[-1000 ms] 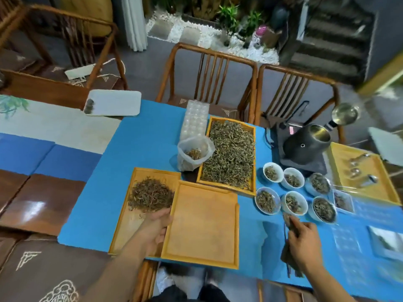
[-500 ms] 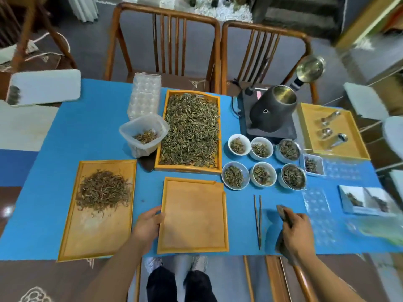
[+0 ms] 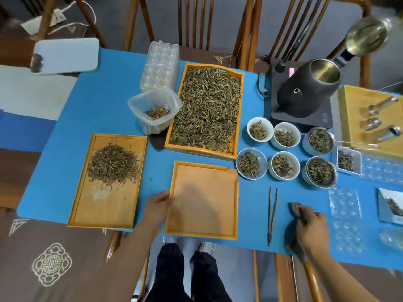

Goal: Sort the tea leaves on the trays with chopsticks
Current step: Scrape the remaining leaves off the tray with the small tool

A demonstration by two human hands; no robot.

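An empty wooden tray (image 3: 202, 200) lies in front of me on the blue mat. My left hand (image 3: 158, 209) grips its left edge. To its left a second tray (image 3: 122, 205) carries a heap of dark tea leaves (image 3: 113, 165). Behind, a deeper tray (image 3: 236, 118) is full of greenish tea leaves (image 3: 207, 105). A pair of dark chopsticks (image 3: 272, 215) lies on the mat right of the empty tray, untouched. My right hand (image 3: 310, 231) holds a dark brown scoop-like tool (image 3: 295, 209) near the mat's front edge.
Several white bowls of leaves (image 3: 259, 129) stand right of the full tray. A clear tub (image 3: 152, 110), clear blister trays (image 3: 161, 64), a black kettle on its base (image 3: 305, 92) and a tray with metal scoops (image 3: 353, 118) ring the work area. Wooden chairs stand behind.
The view has tilted down and closer. The empty tray no longer overlaps the left tray and lies apart from it. The chopsticks lie on the mat beside my right hand.
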